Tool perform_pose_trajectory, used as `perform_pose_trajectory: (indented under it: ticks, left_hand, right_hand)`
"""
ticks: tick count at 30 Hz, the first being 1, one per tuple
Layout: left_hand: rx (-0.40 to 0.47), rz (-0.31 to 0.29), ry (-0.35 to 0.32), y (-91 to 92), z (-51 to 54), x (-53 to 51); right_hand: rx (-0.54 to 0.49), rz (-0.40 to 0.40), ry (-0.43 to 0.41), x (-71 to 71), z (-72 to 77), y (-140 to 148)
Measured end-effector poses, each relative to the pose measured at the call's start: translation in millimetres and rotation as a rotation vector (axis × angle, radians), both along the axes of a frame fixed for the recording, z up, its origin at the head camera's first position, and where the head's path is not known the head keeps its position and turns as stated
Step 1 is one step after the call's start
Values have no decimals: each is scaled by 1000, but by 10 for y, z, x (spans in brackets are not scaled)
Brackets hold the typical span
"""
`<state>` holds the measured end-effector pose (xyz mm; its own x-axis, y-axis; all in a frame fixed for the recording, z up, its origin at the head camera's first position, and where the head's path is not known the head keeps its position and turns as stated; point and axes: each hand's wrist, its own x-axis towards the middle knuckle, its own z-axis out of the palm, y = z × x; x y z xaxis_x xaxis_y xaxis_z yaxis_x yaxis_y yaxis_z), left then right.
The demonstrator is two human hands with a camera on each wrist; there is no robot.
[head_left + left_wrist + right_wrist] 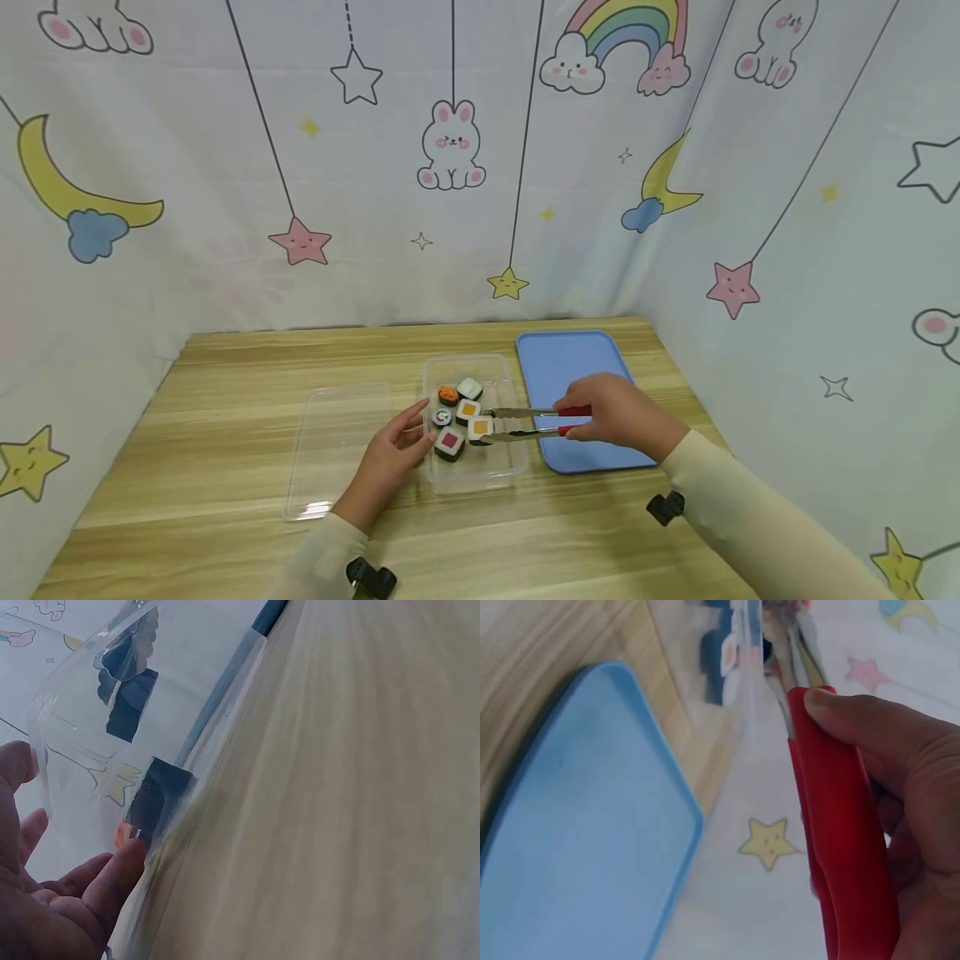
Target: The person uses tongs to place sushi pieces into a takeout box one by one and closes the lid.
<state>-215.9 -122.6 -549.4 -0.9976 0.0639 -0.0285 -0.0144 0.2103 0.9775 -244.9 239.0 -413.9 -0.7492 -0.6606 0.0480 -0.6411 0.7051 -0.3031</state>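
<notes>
Head view: right hand (624, 417) grips tongs (525, 412) at sushi (450, 444) in a box (504, 467); left hand (390, 457), fingers loosely extended, touches it.

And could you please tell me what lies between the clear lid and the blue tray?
The head view shows the clear box of sushi between them, with the left hand at its left edge and the tongs extending over it.

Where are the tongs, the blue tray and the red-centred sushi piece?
Tongs (841, 825): right wrist view, red handle.
Blue tray (572, 364): head view, bare inner surface.
Red-centred sushi piece (450, 442): head view, red centre.
</notes>
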Motion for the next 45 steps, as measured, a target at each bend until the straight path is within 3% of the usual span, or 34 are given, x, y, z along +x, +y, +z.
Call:
perform_pose_trajectory:
  ticks: [7,15,22,26,28,31,35,40,45]
  left_hand:
    - [-7,5,-6,-9,14,-10]
    - [-3,13,-10,-26,-19,-28]
    - [-7,13,-22,-15,-20,-17]
    - [-10,22,-20,-12,-14,-8]
    - [-6,21,-23,-9,-15,-10]
    - [-2,19,-28,-7,-14,-19]
    - [-8,21,-32,-10,-11,-31]
    - [3,15,-30,-5,0,-22]
    - [2,16,-17,2,-9,-20]
  right_hand:
    - [164,101,79,-104,147,-246]
    - [335,131,94,-155,302,-544]
    - [367,136,110,-145,277,-590]
    - [313,106,119,-158,288,-478]
    - [239,34,98,-159,298,-358]
    - [94,-147,67,-186,255,-101]
    - [-48,-417,65,-269,36,344]
    - [-76,-686,41,-267,-363,912]
    - [-76,-796,29,-178,-729,1309]
